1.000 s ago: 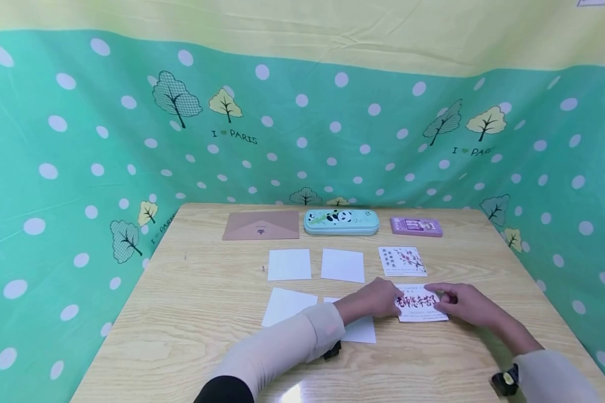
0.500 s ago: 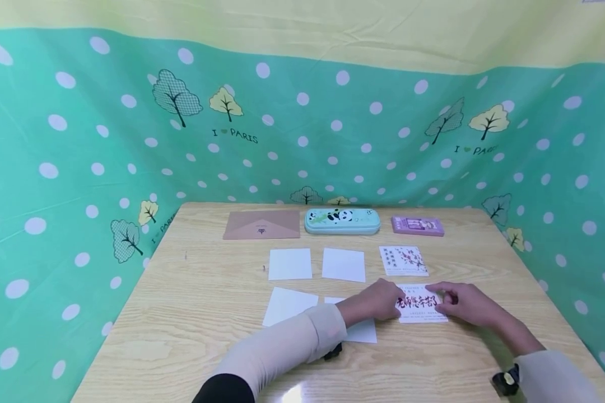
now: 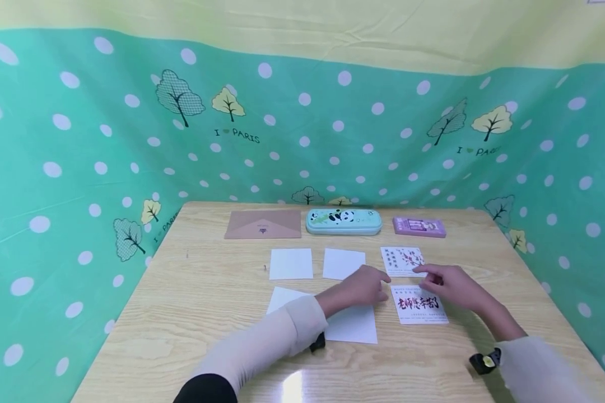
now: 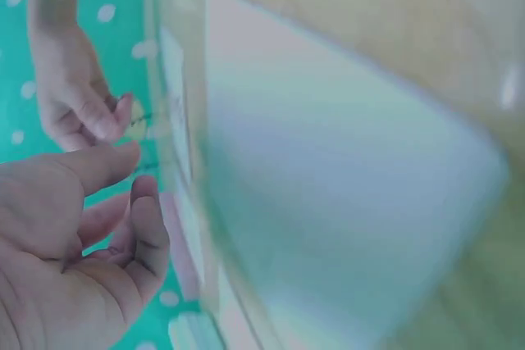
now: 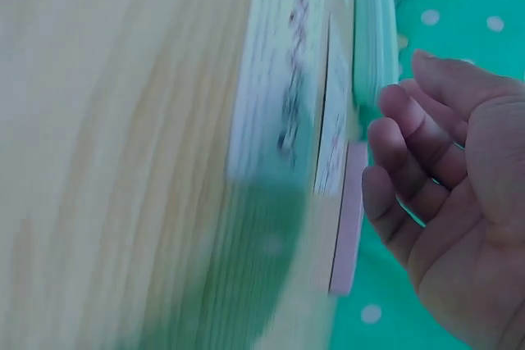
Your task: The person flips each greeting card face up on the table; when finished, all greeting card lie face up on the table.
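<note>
A card with dark red characters point(image 3: 420, 313) lies flat on the right of the table, and both hands are raised close over it. At its upper left is my left hand point(image 3: 364, 286), fingers loosely bent and holding nothing. My right hand point(image 3: 451, 284) hovers over its upper right corner, with nothing between thumb and fingers in the right wrist view. Just behind lies a plum-blossom card point(image 3: 395, 259), partly overlapped by the right fingertips. To the left are several blank white cards point(image 3: 291, 263); the nearest one point(image 3: 353, 330) is partly hidden under my left hand and sleeve.
Along the table's back edge lie a brown envelope point(image 3: 263, 226), a light-blue panda pencil case point(image 3: 344, 226) and a purple box point(image 3: 419, 226). A green polka-dot cloth point(image 3: 302, 112) hangs behind and at both sides of the wooden table point(image 3: 181, 324).
Both hands have let go of the card with red characters and risen from it. The left hand has moved back and to the left, the right hand slightly back. The card stays flat.
</note>
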Action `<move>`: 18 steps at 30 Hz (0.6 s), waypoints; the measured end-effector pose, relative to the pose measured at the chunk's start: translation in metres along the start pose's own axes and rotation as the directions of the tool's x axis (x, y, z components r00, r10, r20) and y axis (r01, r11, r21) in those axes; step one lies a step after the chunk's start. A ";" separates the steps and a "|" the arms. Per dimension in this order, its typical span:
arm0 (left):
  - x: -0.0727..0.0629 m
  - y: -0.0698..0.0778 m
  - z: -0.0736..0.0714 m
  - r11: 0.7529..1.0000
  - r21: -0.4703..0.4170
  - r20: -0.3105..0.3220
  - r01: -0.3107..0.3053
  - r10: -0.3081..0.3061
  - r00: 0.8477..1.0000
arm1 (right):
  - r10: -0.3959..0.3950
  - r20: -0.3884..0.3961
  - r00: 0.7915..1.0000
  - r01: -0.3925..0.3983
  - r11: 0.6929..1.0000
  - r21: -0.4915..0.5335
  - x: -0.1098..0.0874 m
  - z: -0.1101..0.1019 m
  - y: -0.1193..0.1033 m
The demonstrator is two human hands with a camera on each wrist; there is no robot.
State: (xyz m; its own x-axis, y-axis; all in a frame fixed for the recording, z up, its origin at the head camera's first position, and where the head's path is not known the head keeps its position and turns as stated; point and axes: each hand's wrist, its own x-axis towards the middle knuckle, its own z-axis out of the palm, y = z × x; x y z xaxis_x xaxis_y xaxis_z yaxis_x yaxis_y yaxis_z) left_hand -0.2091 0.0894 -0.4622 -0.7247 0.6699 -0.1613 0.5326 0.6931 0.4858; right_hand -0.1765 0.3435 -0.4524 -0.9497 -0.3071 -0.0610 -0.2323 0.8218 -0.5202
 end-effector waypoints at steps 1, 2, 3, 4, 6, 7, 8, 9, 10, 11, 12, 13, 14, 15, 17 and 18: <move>-0.002 -0.004 -0.005 1.000 -0.011 0.005 0.011 -0.011 1.000 | -0.009 -0.001 1.000 0.009 1.000 -0.002 0.004 0.002 -0.003; -0.004 -0.010 -0.010 0.999 -0.033 0.003 0.026 -0.026 1.000 | -0.012 0.001 1.000 0.012 1.000 -0.006 0.009 0.004 -0.006; -0.006 -0.016 -0.014 0.998 -0.052 -0.001 0.043 -0.043 0.999 | -0.011 0.005 1.000 0.011 1.000 -0.008 0.014 0.007 -0.009; -0.009 -0.023 -0.018 0.995 -0.071 0.002 0.063 -0.063 0.998 | -0.009 0.010 1.000 0.009 1.000 -0.007 0.018 0.011 -0.013; -0.015 -0.037 -0.028 0.989 -0.105 0.000 0.100 -0.101 0.995 | -0.017 0.021 1.000 0.017 1.000 -0.005 0.028 0.018 -0.020; -0.016 -0.046 -0.031 0.986 -0.121 -0.003 0.117 -0.119 0.993 | -0.012 0.029 1.000 0.012 1.000 -0.004 0.033 0.021 -0.023; -0.016 -0.054 -0.035 0.981 -0.134 -0.004 0.140 -0.142 0.990 | -0.015 0.041 0.999 0.015 1.000 0.004 0.038 0.023 -0.026; -0.017 -0.062 -0.039 0.977 -0.142 -0.006 0.160 -0.162 0.987 | -0.018 0.051 0.999 0.017 1.000 0.015 0.043 0.025 -0.029; -0.017 -0.070 -0.043 0.973 -0.150 -0.009 0.175 -0.179 0.984 | -0.021 0.058 0.998 0.020 1.000 0.023 0.048 0.026 -0.032; -0.016 -0.077 -0.047 0.970 -0.157 -0.015 0.187 -0.192 0.981 | -0.022 0.063 0.998 0.020 0.999 0.030 0.053 0.027 -0.034; -0.015 -0.083 -0.051 0.965 -0.165 -0.017 0.204 -0.210 0.978 | -0.021 0.063 0.998 0.018 0.999 0.039 0.058 0.027 -0.037; -0.015 -0.090 -0.054 0.961 -0.173 -0.022 0.217 -0.224 0.974 | -0.017 0.065 0.998 0.014 0.999 0.047 0.063 0.028 -0.040; -0.014 -0.095 -0.056 0.956 -0.183 -0.027 0.229 -0.237 0.971 | -0.015 0.069 0.997 0.011 0.999 0.052 0.069 0.029 -0.042; -0.013 -0.100 -0.058 0.952 -0.190 -0.033 0.239 -0.249 0.968 | -0.010 0.073 0.997 0.005 0.998 0.057 0.073 0.029 -0.044; -0.012 -0.109 -0.059 0.944 -0.205 -0.032 0.258 -0.270 0.962 | -0.005 0.085 0.996 -0.001 0.998 0.065 0.083 0.033 -0.048; -0.012 -0.113 -0.059 0.940 -0.210 -0.026 0.268 -0.279 0.960 | -0.001 0.094 0.996 -0.006 0.997 0.073 0.087 0.035 -0.050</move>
State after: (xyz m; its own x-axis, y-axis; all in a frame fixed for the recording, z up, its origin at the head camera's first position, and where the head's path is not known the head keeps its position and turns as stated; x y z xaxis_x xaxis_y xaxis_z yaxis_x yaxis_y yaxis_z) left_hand -0.2862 -0.0123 -0.4644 -0.8558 0.4426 -0.2677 0.2151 0.7752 0.5940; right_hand -0.2398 0.2588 -0.4615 -0.9256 -0.3515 -0.1408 -0.2104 0.7866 -0.5805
